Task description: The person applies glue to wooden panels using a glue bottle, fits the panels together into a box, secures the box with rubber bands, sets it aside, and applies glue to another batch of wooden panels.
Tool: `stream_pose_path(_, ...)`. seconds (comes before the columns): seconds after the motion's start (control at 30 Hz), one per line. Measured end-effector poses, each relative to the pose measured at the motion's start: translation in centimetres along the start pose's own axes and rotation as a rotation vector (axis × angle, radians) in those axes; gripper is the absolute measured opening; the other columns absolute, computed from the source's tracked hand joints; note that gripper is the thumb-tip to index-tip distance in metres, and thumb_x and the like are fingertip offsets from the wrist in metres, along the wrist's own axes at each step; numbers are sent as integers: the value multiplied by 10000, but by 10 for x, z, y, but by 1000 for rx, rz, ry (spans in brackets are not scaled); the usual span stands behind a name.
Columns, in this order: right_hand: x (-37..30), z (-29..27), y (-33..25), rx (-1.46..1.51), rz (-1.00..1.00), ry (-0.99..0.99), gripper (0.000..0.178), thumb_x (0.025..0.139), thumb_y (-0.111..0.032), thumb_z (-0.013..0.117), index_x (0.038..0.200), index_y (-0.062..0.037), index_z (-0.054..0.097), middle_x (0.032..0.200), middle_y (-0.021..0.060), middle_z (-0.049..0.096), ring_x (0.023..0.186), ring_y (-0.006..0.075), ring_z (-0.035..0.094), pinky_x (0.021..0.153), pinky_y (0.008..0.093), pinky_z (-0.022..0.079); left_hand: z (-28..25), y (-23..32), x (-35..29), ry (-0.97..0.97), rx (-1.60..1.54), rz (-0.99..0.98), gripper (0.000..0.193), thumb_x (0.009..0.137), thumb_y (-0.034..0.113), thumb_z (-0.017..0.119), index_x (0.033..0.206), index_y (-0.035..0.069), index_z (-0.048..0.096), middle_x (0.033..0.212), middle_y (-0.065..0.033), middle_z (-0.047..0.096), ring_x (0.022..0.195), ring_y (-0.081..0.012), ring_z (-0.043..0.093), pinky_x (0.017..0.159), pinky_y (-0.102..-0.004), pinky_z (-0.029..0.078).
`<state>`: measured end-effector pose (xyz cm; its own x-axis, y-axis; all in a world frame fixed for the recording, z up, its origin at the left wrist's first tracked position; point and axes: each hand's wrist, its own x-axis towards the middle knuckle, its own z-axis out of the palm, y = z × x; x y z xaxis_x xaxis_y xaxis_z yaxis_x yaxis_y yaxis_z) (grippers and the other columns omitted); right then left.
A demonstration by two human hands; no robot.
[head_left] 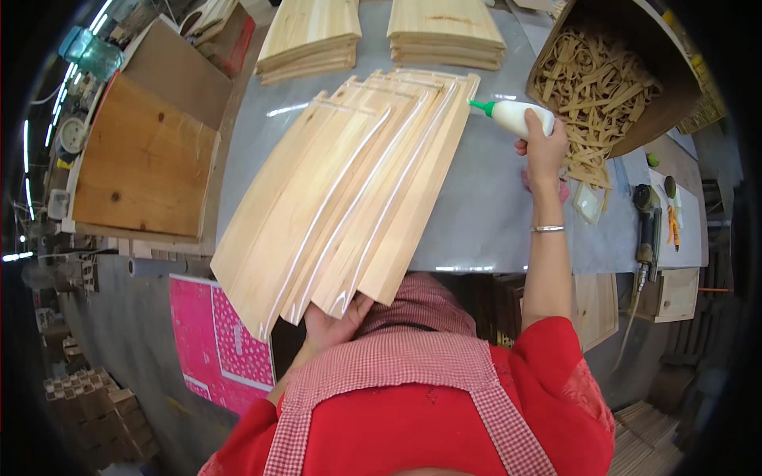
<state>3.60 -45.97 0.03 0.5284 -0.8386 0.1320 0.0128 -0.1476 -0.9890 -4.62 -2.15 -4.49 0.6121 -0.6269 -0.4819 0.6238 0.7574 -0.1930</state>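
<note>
Several pale wooden boards [313, 174] lie fanned and overlapping on the grey-covered table, their near ends jutting past its edge. White beads of glue run along the exposed long edges and across the far ends. My left hand [332, 325] grips the near ends from below, with its fingers partly hidden under the wood. In my right hand [546, 151] is a white glue bottle [514, 117], tilted left. Its green nozzle tip is at the far right corner of the rightmost board, close to the edge.
Two stacks of boards, a left one [309, 40] and a right one [446, 32], stand at the table's far side. A cardboard box [659, 47] spills tan strips at right. Beyond lies a black-handled tool [647, 226]. A wooden panel [143, 159] stands at left.
</note>
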Motion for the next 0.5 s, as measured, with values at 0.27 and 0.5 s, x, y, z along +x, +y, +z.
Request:
stream_pose_path(0.27,-97,-29,-22,-2,-24,-154,322,898,-262,721,986,17,585,832,98,652,481,123,582,383,242,454,2,-3,0,-164,35,-19,782,952,611,436,1505,68,330,1542,-192,328,1444,-405,275,1194,-553,260)
stream_pose_path(0.5,-190,-60,-45,6,-13,-393,298,926,-214,693,1086,-15,540,832,40,605,572,85,556,444,221,440,7,-3,2,-184,66,-34,828,983,631,337,1535,21,238,1544,-246,288,1443,-432,272,1181,-560,280)
